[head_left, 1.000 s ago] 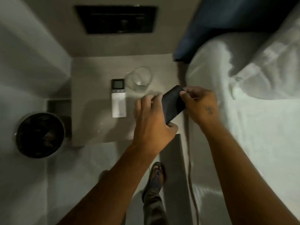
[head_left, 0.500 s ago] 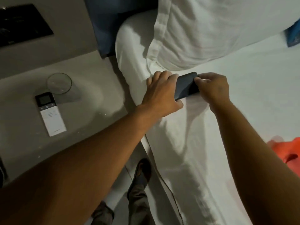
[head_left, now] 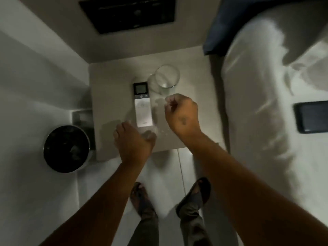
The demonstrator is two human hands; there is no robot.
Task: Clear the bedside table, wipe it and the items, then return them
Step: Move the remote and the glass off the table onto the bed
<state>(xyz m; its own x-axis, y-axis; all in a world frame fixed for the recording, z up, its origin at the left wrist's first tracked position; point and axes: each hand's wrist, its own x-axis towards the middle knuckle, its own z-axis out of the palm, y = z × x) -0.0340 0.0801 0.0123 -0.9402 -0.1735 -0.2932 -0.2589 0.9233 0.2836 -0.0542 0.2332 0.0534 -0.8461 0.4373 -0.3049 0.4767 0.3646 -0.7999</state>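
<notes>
The pale bedside table (head_left: 110,96) carries a white remote (head_left: 142,105) with a small screen and a clear drinking glass (head_left: 166,79) just right of it. My left hand (head_left: 133,141) hovers at the table's front edge, right below the remote, fingers loosely apart and empty. My right hand (head_left: 182,114) hangs over the table to the right of the remote and below the glass, fingers curled in, nothing in it. A black phone (head_left: 312,118) lies flat on the white bed sheet (head_left: 257,112) at the right.
A round dark waste bin (head_left: 66,148) stands on the floor left of the table. A dark wall panel (head_left: 127,13) sits behind the table. A navy headboard (head_left: 227,20) and white pillow (head_left: 301,55) border the right side. My sandalled feet (head_left: 195,192) stand below.
Both hands carried the black phone from the table over to the bed and let it go there. They have come back over the table, empty.
</notes>
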